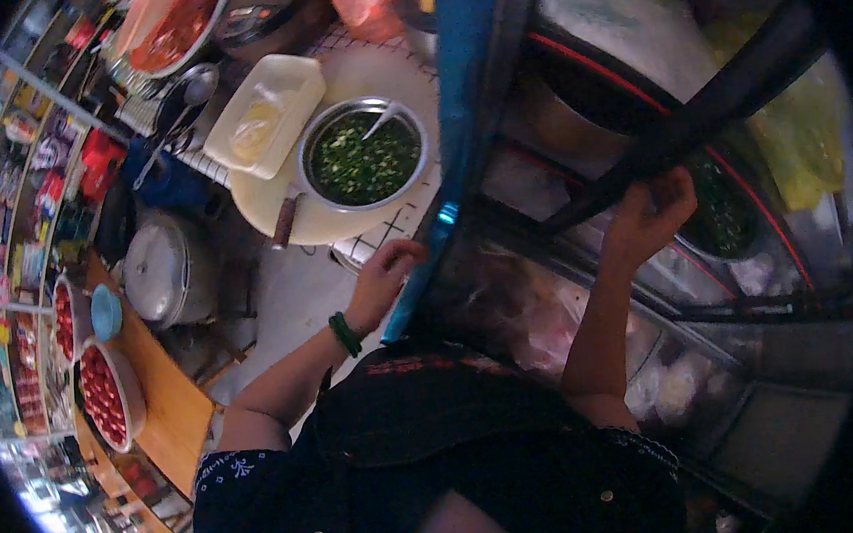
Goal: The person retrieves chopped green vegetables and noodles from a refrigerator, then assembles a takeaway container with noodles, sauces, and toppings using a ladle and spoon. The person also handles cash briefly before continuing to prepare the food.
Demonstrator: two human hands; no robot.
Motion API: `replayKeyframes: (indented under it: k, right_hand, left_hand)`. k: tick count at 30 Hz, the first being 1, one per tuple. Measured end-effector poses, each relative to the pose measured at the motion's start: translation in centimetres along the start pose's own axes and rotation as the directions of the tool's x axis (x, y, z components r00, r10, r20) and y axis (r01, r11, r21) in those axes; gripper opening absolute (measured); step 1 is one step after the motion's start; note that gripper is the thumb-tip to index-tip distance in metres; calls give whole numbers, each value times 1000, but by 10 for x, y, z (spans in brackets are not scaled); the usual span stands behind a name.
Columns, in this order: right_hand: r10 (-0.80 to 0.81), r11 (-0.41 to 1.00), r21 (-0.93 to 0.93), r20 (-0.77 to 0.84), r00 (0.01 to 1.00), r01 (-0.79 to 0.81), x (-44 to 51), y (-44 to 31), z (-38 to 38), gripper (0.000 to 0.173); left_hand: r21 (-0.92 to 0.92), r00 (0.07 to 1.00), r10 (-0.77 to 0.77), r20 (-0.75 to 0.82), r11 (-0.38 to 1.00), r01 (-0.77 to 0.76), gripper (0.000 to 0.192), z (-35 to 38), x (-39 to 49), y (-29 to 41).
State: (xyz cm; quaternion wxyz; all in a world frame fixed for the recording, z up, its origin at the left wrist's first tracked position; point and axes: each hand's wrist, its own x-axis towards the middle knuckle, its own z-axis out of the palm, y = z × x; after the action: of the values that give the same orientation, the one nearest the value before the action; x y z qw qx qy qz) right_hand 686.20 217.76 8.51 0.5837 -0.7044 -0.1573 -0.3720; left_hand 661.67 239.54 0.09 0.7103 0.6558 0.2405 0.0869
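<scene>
My left hand (pixel 385 279), with a green bracelet (pixel 343 335) at its wrist, has bent fingers close against the blue edge (pixel 425 248) of a cabinet. Whether it grips that edge is unclear. On the right, my right hand (pixel 649 213) reaches up to a dark frame bar (pixel 715 112) in front of glass. Its fingers are curled at the bar's lower side, and their hold is hard to make out. Beneath that arm lie plastic-wrapped items (pixel 551 317), some pinkish. Beyond my left hand, a steel bowl (pixel 362 153) holds chopped greens and a spoon.
The bowl stands on a round board (pixel 273 222) beside a knife handle (pixel 285 223) and a white plastic tray (pixel 264 117). A lidded metal pot (pixel 164 272) sits at left. Basins of red items (pixel 111 393) rest on a wooden table (pixel 158 393). Stocked shelves (pixel 32 222) line the far left.
</scene>
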Motion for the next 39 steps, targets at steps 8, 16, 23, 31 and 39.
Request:
replayKeyframes:
  k: [8,16,23,31,39]
  right_hand:
    - [-241,968,7,274,931,249,-23,-35,52,55]
    - [-287,952,215,372,883,219,-39,-54,100,59]
    - [-360,919,249,219,907,305,-63,-81,85,47]
    - [-139,907,414,471,871,-79,-158,-177,159,34]
    - [-402,629,345,911,88,-697,-430,-361,201,27]
  left_hand:
    - [-583,969,-138,-203,813,-6,33,-78,40,-10]
    - [-753,942,-325,-87,641,152,19,-85,77,-11]
    - [-751,968,-227,-110,656,68,16,-98,19,-2]
    - [-845,929,-249,-273,524,-108,12,-202,-208,-11]
    - [-440,329,-309,-892,756,-484,17,-293,-477,-82]
